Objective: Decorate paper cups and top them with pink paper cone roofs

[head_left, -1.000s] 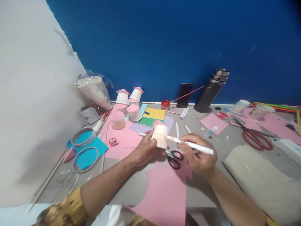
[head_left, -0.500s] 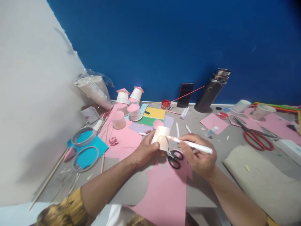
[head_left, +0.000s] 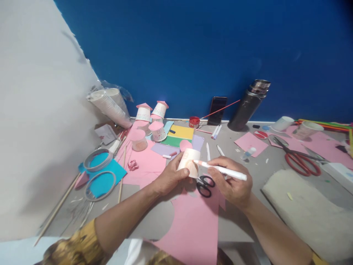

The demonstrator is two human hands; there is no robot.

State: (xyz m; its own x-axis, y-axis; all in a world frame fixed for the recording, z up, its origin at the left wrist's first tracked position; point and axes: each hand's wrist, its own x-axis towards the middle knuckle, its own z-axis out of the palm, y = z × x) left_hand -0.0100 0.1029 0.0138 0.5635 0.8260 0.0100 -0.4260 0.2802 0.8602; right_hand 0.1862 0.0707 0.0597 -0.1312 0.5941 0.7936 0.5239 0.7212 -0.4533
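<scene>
My left hand (head_left: 173,176) is closed around a white paper cup (head_left: 192,156), thumb on its front. Faint orange-pink lines mark the cup's side. In my right hand (head_left: 234,180) is a white marker (head_left: 226,170), its peach-coloured tip end against the drawn side of the cup. Black-handled scissors (head_left: 204,187) lie just below the cup, their blades mostly hidden. Under my forearms spreads a large pink paper sheet (head_left: 193,228) with a curved cut edge. A pink paper disc (head_left: 185,144) shows behind the cup.
Several cups with pink paper tops (head_left: 158,131) stand at the back left. Rolls of tape (head_left: 100,186) lie on blue paper at the left. A dark flask (head_left: 246,106), a phone (head_left: 217,111), red-handled scissors (head_left: 302,163) and a beige cloth (head_left: 306,213) are rightward.
The marker and my right hand have shifted slightly left across the cup. The cup has turned or tilted a little, and more orange-pink lines show on it.
</scene>
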